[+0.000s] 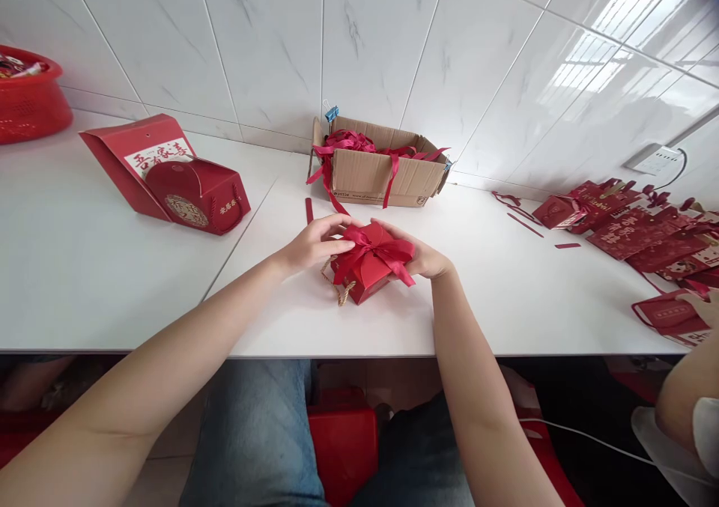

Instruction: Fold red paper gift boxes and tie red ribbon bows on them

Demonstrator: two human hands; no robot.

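A small red gift box (pixel 368 290) stands on the white table between my hands, tied with a shiny red ribbon bow (pixel 390 251). Fingers of my left hand (pixel 317 243) rest against its left side and top, with the thumb by the bow's left loop. My right hand (pixel 424 258) curls round the right side, its fingertips partly hidden behind the box. A gold twisted cord handle (pixel 344 295) hangs at the box's near left. Both hands are closed about the box.
A cardboard box (pixel 382 176) of red ribbons is against the tiled wall. Red gift boxes (pixel 210 192) stand left, beyond them a red basket (pixel 34 110). Several red gift boxes (pixel 623 230) and ribbon scraps (pixel 525 225) lie right, near another person's arm (pixel 688 395).
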